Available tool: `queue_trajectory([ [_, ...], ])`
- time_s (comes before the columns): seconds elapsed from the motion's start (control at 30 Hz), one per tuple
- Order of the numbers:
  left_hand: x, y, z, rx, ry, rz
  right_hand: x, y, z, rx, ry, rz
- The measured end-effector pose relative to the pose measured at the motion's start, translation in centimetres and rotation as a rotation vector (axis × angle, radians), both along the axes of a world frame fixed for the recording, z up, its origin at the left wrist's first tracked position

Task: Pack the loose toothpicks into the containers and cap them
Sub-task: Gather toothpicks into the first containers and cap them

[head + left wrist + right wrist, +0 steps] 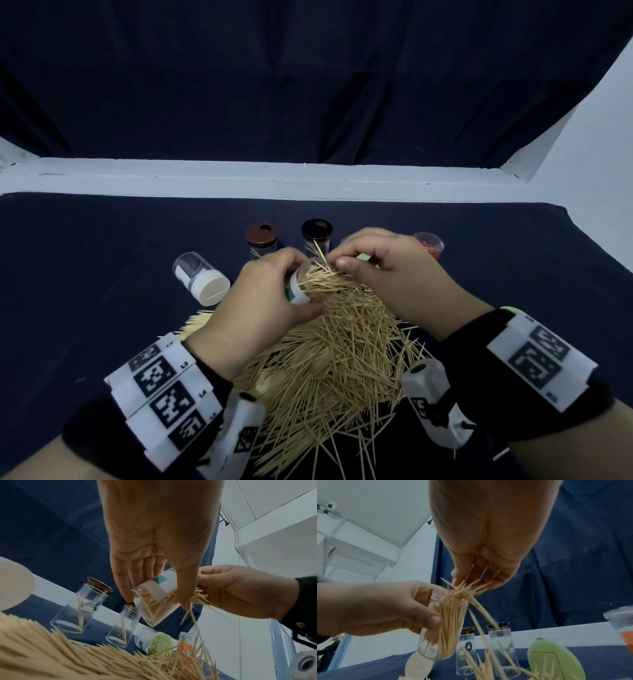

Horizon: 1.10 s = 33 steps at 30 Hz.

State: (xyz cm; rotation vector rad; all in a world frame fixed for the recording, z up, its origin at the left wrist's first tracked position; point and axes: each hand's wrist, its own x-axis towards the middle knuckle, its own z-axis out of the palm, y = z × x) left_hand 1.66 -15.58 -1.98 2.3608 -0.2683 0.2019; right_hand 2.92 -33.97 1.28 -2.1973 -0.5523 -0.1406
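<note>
My left hand (pixel 270 294) (pixel 154 588) grips a clear plastic container (pixel 297 287) (pixel 154 601) (pixel 443 632) with a white and teal label, tilted and partly full of toothpicks. Its mouth faces my right hand (pixel 376 270) (pixel 481 577), which pinches a bunch of toothpicks (pixel 462 592) at the opening; a few are falling. A big pile of loose toothpicks (pixel 335 363) (pixel 68 655) lies on the dark cloth below both hands.
Two clear jars with dark lids (pixel 261 240) (pixel 317 233) stand behind the hands. A white-capped container (pixel 202 279) lies at the left, a green-capped one (pixel 154 642) (pixel 554 661) on its side, an orange-bottomed cup (pixel 430 245) at the right. A white ledge (pixel 274 178) bounds the back.
</note>
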Motion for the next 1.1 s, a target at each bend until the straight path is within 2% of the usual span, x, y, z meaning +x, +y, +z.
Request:
queue_trajectory([
  [0.17,0.0,0.0,0.1,0.006,-0.009,0.019,-0.1,-0.7,-0.1,-0.035,0.095,0.009],
  [0.27,0.0,-0.1,0.2,0.027,-0.007,0.013,0.2,-0.6,-0.5,-0.006,-0.052,-0.055],
  [0.37,-0.1,-0.3,0.2,0.054,-0.024,-0.022,0.0,0.1,-0.5,-0.053,-0.162,0.006],
  [0.47,-0.3,-0.6,0.2,0.042,-0.058,-0.055,-0.5,0.9,-0.6,-0.12,-0.14,0.08],
  [0.53,-0.4,-0.6,0.3,0.009,-0.066,-0.044,-0.5,0.8,-0.4,-0.042,-0.129,0.054],
  [0.6,-0.4,-0.4,0.3,-0.026,-0.061,-0.02,-0.3,0.2,0.0,0.106,-0.121,-0.045],
  [0.67,-0.4,-0.2,0.3,-0.058,-0.07,-0.006,0.0,-0.4,0.3,0.235,-0.015,-0.14],
  [0.77,-0.4,-0.2,0.2,-0.077,-0.089,0.0,-0.2,-0.5,0.1,0.22,0.085,-0.13],
  [0.97,-0.3,-0.5,0.1,-0.091,-0.193,-0.046,-1.4,1.0,-0.8,0.049,-0.134,-0.035],
  [1.1,-0.1,-0.1,0.3,-0.095,-0.293,-0.019,-1.7,1.2,-0.3,0.154,-0.134,-0.03],
])
